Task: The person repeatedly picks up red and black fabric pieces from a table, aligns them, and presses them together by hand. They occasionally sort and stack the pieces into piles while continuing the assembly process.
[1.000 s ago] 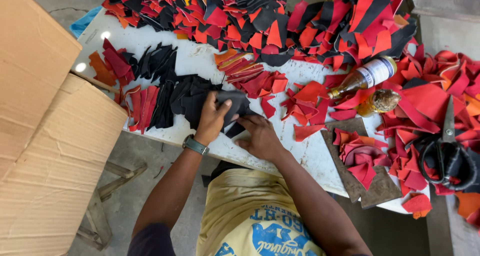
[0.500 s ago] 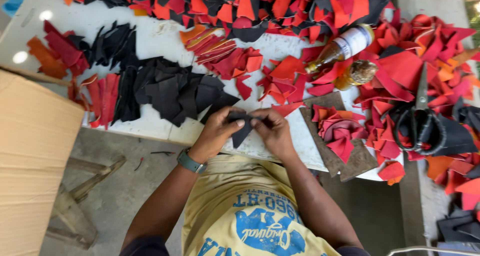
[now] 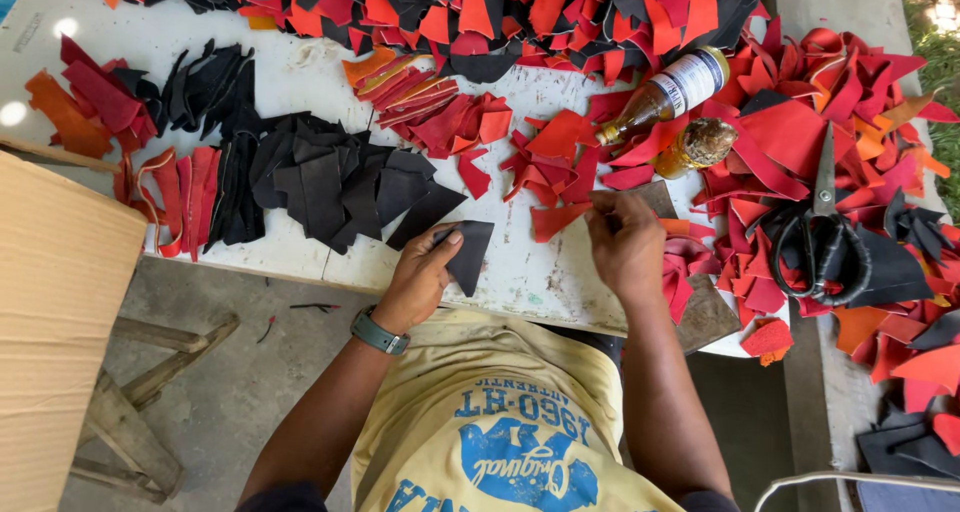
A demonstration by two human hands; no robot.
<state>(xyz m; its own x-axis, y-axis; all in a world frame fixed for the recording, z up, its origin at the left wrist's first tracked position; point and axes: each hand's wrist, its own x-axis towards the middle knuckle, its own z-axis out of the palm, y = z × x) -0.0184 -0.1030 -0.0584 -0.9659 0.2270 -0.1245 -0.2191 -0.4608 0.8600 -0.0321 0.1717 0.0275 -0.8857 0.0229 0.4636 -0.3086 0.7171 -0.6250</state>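
Left hand (image 3: 418,277) down at the near edge of the white table (image 3: 520,272), thumb and fingers pinched shut on a black leather piece (image 3: 470,255). Piece held flat against the tabletop, just in front of the body, one corner pointing back toward the table edge. Grey wristwatch (image 3: 379,332) strapped on that wrist.

Right hand (image 3: 625,244) off to the other side, well apart from the left, knuckles up, fingers curled down onto a brown board (image 3: 700,307) lying on the table. Hard to tell whether anything sits inside that grip; fingertips hidden under the hand. Red scraps (image 3: 560,177) lying just beyond the knuckles.

Just beyond the left hand, a heap of black cut pieces (image 3: 335,177), overlapping like shingles, touching nothing held. Farther left, a row of red and black strips (image 3: 190,197) stacked on edge. Across the far side, a big jumble of red, orange and black offcuts (image 3: 480,12).

Off the right hand's far side, a glass bottle (image 3: 665,94) lying tilted, and a small amber jar (image 3: 705,142) just beside it. Further right, black-handled scissors (image 3: 822,222) resting on red scraps, blades pointing away. Cardboard box (image 3: 60,302) at the left edge, beside the table.
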